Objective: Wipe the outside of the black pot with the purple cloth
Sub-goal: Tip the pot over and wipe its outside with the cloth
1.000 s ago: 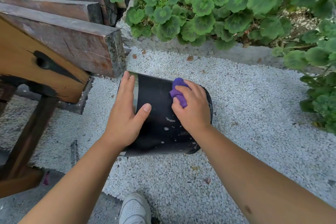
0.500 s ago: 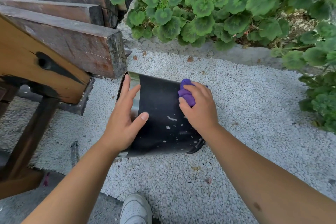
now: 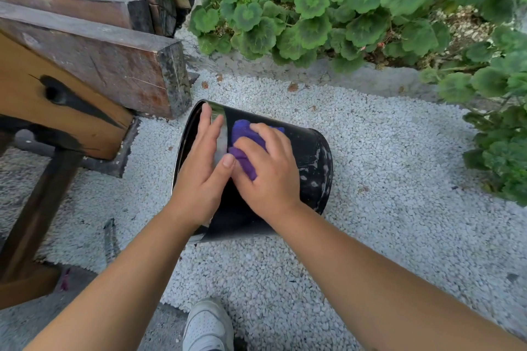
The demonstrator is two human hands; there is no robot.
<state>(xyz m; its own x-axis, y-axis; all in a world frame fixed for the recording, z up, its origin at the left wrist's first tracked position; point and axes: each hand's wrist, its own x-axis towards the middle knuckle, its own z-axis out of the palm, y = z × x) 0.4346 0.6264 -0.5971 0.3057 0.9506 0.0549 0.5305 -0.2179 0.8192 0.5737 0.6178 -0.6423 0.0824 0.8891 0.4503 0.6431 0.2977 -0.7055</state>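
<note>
Two hands: both are laid on the black pot [image 3: 310, 159], which lies on its side on the white gravel [image 3: 385, 179].
Pot: a smooth, tapered, round-walled cylinder is seen, with a glossy band near the open rim at the left and pale smears toward the base at the right. Its inside cannot be seen.
Left hand [image 3: 204, 162]: it is spread flat on the glossy band near the rim, fingers straight, thumb stretched toward the cloth.
Right hand [image 3: 266, 171]: its fingers are curled over the purple cloth [image 3: 242, 134], which is bunched and pressed against the pot's upper wall.
Cloth: a soft, crumpled wad is shown, just beside the left thumb.
Ground: small, rough, pale pebbles are spread around the pot; open gravel lies to the right and toward the viewer.
Edges: heavy squared wooden beams [image 3: 114, 57] stand close to the pot's rim at the upper left.
Plants: round, scalloped green leaves [image 3: 313, 8] are massed behind a low concrete kerb [image 3: 356, 80].
Shoe: a white perforated shoe [image 3: 208, 325] is seen at the bottom edge.
</note>
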